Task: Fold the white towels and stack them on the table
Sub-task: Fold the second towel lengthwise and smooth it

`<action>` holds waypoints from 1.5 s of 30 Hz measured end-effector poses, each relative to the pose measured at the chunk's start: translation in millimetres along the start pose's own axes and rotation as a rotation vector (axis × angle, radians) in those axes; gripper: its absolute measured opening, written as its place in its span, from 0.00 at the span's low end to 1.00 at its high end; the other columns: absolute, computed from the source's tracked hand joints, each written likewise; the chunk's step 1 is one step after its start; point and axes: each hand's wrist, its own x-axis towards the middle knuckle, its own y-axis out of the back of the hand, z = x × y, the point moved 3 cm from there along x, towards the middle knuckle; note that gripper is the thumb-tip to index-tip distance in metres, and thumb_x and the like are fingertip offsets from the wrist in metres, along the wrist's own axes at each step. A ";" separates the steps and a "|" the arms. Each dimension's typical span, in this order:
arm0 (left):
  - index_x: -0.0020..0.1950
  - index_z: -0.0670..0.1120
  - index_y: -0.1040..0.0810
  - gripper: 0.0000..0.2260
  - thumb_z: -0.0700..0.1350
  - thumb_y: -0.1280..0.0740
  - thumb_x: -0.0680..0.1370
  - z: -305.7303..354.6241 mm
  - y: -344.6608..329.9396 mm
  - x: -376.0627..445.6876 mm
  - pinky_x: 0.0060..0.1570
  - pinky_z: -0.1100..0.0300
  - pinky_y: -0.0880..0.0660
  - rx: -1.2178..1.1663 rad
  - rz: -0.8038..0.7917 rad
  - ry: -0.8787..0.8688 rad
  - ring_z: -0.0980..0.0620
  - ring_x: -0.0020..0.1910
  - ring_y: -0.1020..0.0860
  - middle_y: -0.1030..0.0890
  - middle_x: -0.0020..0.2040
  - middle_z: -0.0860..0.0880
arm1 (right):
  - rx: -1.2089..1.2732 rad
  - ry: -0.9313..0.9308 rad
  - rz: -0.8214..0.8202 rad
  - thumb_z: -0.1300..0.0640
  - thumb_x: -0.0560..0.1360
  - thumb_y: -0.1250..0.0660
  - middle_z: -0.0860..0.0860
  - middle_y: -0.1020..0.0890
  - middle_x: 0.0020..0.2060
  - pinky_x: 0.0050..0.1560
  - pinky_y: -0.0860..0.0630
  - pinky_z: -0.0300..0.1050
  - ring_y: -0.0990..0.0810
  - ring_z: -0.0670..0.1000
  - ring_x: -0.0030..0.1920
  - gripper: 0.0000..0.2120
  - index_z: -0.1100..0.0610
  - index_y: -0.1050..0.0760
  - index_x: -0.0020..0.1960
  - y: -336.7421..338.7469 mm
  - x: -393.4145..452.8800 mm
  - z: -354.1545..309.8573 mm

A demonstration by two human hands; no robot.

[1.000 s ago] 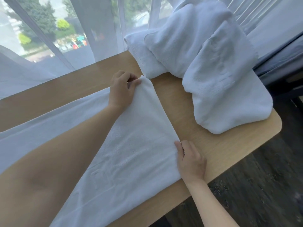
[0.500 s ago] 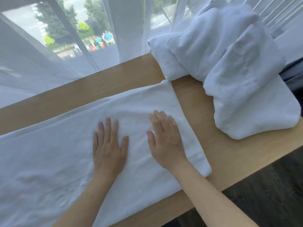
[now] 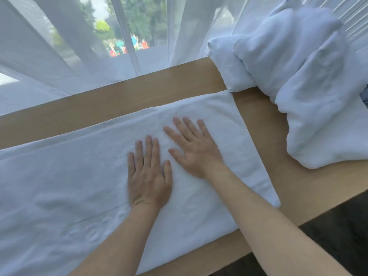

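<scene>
A long white towel (image 3: 59, 186) lies flat across the wooden table (image 3: 119, 96), running off the left edge of the view. Its right end is folded into a straight edge. My left hand (image 3: 148, 176) presses flat on the towel with straight fingers. Just to its right, my right hand (image 3: 193, 148) also lies flat on the towel, fingers spread and pointing away. A heap of crumpled white towels (image 3: 298, 76) sits at the table's back right corner, apart from both hands.
Sheer white curtains (image 3: 69, 56) hang along the table's far edge in front of a window. The table's near edge runs diagonally at the lower right, with dark floor (image 3: 338, 226) beyond it.
A second ago my hands held the towel's right corners; they let go and now lie flat on its middle. Since half a second ago my right hand has slid slightly away.
</scene>
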 end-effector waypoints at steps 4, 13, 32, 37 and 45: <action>0.82 0.46 0.47 0.29 0.55 0.53 0.82 1.7 0.6 0.3 0.79 0.47 0.54 -0.018 0.020 -0.010 0.46 0.81 0.49 0.46 0.82 0.48 | -0.050 -0.409 -0.020 0.41 0.84 0.57 0.50 0.56 0.82 0.79 0.64 0.52 0.59 0.51 0.81 0.29 0.47 0.57 0.82 16.9 31.5 77.4; 0.82 0.45 0.46 0.30 0.56 0.51 0.81 3.1 -0.5 1.4 0.79 0.45 0.53 -0.028 0.017 -0.013 0.45 0.81 0.49 0.46 0.82 0.47 | -0.003 -0.291 0.021 0.39 0.82 0.58 0.49 0.52 0.82 0.80 0.59 0.52 0.55 0.50 0.81 0.29 0.44 0.52 0.82 -1.7 -45.3 31.0; 0.83 0.47 0.51 0.33 0.61 0.57 0.80 4.0 5.8 1.1 0.79 0.48 0.62 -0.046 -0.032 -0.027 0.47 0.81 0.56 0.51 0.83 0.48 | 0.038 -0.568 0.076 0.36 0.82 0.58 0.51 0.59 0.82 0.79 0.64 0.57 0.63 0.52 0.81 0.33 0.47 0.61 0.82 -12.4 -141.1 -7.3; 0.82 0.47 0.50 0.33 0.61 0.56 0.80 4.0 4.5 0.8 0.78 0.50 0.63 -0.070 -0.011 -0.038 0.47 0.81 0.56 0.51 0.83 0.47 | -0.010 -0.650 0.030 0.35 0.81 0.60 0.48 0.60 0.82 0.79 0.63 0.54 0.64 0.49 0.80 0.31 0.41 0.62 0.81 -13.7 -162.8 35.0; 0.82 0.45 0.48 0.33 0.58 0.59 0.80 -12.5 16.5 -17.1 0.79 0.52 0.62 -0.164 -0.101 -0.183 0.49 0.81 0.53 0.49 0.83 0.46 | 0.035 -0.502 0.038 0.36 0.82 0.59 0.47 0.61 0.81 0.79 0.66 0.53 0.66 0.48 0.80 0.30 0.43 0.61 0.82 -22.1 -153.1 -35.9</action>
